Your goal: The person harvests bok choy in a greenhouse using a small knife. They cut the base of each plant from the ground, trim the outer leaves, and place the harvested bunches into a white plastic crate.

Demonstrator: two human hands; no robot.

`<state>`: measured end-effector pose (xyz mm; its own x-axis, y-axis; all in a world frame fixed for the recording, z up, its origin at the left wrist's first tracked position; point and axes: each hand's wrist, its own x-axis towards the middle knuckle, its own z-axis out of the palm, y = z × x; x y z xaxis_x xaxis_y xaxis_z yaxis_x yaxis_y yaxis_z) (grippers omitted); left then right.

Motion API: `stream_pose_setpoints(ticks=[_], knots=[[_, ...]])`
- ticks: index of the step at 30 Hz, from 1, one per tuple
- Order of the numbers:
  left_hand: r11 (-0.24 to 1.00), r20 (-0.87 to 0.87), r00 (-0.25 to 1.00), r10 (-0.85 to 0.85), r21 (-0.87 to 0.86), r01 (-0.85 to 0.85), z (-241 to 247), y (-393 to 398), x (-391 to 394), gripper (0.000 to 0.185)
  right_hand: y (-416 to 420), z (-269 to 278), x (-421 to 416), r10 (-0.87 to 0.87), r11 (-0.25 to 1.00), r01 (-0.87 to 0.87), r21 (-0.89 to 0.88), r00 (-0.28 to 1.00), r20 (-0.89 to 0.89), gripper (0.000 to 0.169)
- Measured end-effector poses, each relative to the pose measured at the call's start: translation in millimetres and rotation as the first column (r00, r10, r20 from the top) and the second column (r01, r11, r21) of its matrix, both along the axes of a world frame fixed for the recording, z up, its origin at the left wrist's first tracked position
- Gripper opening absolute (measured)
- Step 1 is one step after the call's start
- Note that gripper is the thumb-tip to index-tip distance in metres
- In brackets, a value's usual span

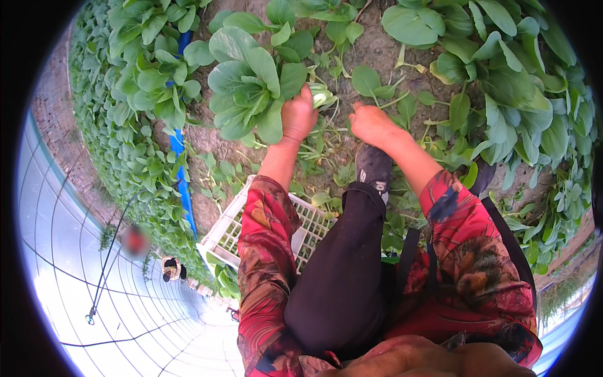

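My left hand (300, 114) grips a head of bok choy (254, 89) around its stalks; the leaves spread out to the left and the pale base (323, 96) points right. Just right of that base is my right hand (372, 123), its fingers closed. A thin dark tool (345, 99), perhaps a knife blade, reaches from those fingers toward the base; its handle is hidden in the hand. Small leafy plants and loose leaves lie on the soil around both hands.
A white plastic crate (226, 221) stands below my left forearm, beside my leg. My shoe (373, 165) rests near my right hand. A blue hose or strip (178, 151) runs along the left. Dense bok choy (509, 80) grows at right. Other people (172, 269) are far off at lower left.
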<state>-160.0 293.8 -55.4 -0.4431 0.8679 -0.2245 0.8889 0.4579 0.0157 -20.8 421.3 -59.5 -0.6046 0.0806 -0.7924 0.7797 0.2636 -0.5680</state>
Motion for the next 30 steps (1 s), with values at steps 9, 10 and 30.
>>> stream_pose_setpoints(ticks=[9,10,30], knots=[[0.995,0.009,0.996,0.083,-0.062,-0.083,2.0,-6.4,-15.1,0.041,-28.5,7.7,21.3,0.025,0.994,-0.015,-0.109,0.996,0.091,0.037],[0.985,0.034,0.991,0.130,-0.123,-0.125,7.9,-0.8,-18.4,0.044,-23.3,18.2,23.3,-0.090,0.985,0.106,-0.136,0.989,0.113,0.036],[0.710,0.974,0.086,0.208,-0.090,-0.699,110.8,40.4,47.8,0.075,25.0,81.7,14.4,-0.974,0.193,0.781,-0.594,0.081,-0.211,0.036]])
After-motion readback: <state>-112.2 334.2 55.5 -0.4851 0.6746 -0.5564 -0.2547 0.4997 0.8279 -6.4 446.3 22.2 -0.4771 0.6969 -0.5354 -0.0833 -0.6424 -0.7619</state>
